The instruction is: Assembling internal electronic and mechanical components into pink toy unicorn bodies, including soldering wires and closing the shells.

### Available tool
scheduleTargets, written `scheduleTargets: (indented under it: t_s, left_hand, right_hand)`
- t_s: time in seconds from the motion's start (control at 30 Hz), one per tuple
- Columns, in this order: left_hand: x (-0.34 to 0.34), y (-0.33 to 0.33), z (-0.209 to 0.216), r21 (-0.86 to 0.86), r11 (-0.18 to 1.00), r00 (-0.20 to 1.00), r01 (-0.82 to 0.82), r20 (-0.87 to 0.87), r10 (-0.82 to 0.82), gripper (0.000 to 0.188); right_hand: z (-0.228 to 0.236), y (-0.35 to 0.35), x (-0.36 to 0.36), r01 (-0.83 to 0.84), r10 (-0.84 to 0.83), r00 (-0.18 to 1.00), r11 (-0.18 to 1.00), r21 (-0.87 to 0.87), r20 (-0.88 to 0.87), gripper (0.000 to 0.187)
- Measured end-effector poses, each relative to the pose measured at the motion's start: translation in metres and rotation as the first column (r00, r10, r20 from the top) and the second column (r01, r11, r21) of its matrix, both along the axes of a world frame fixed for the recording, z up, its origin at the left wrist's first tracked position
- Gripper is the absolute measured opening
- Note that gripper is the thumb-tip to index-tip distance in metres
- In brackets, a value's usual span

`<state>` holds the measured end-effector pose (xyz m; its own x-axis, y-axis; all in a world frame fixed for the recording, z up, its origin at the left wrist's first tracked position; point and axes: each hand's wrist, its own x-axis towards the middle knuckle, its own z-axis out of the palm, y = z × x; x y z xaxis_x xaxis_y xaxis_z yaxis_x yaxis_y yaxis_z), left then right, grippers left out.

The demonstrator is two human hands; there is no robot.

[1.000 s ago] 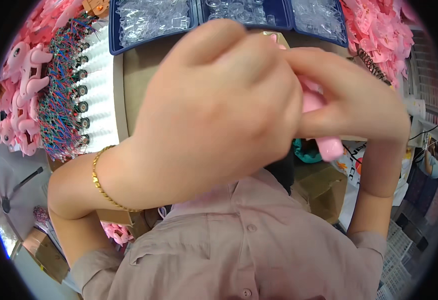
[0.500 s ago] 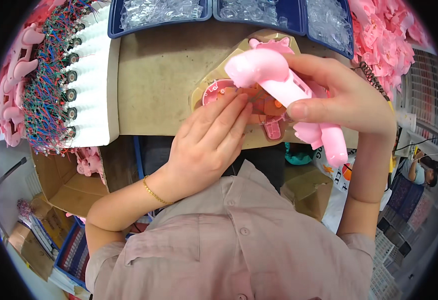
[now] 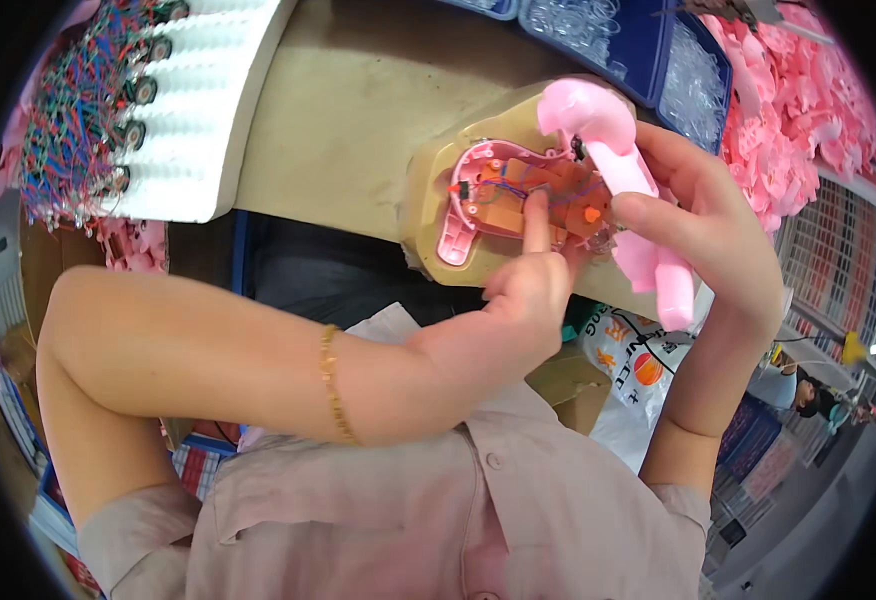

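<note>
A pink toy shell half (image 3: pixel 453 243) lies open-side up in a tan fixture (image 3: pixel 421 190) on the bench. Inside it sits an orange plastic mechanism (image 3: pixel 498 213) with thin blue and red wires across it. My left hand (image 3: pixel 530 295) reaches in from the near side, its index finger stretched onto the middle of the mechanism and the other fingers curled, with nothing visible in them. To its right, my right hand (image 3: pixel 713 215) grips a matching pink upper shell (image 3: pixel 598 122), tilted above the fixture's right end. That shell hides part of the mechanism.
At the left, a white ridged tray (image 3: pixel 213 90) carries small round speakers and a tangle of coloured wires (image 3: pixel 73 120). Blue bins (image 3: pixel 638 45) of clear plastic pieces stand at the back right, beside a heap of pink parts (image 3: pixel 793 120). Another person (image 3: pixel 803 392) appears far right.
My left hand has gone from lying flat over the mechanism to pointing into it with the index finger, its forearm swung up. The right hand keeps the upper shell, now tilted more upright.
</note>
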<state>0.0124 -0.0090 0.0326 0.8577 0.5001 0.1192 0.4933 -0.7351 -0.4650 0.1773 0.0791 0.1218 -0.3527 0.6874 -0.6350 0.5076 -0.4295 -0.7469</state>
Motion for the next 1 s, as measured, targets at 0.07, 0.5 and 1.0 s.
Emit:
scheduleTargets:
  t_s: [0.07,0.5,1.0]
  left_hand:
    - [0.001,-0.003,-0.004,0.009,1.000,0.996,-0.011,-0.091,0.012,0.042]
    - [-0.089,-0.007,-0.025,-0.716,0.640,0.519,0.279,0.673,0.527,0.029]
    - [-0.069,0.010,-0.055,-0.497,0.868,0.520,0.000,0.741,0.425,0.043]
  right_hand:
    - [-0.011,0.002,-0.010,-0.195,0.154,0.969,0.956,0.218,0.192,0.065]
    - [-0.031,-0.001,-0.010,-0.771,0.397,0.637,0.338,0.540,0.660,0.067]
    - [-0.034,-0.002,-0.016,-0.755,0.405,0.656,0.364,0.546,0.637,0.063]
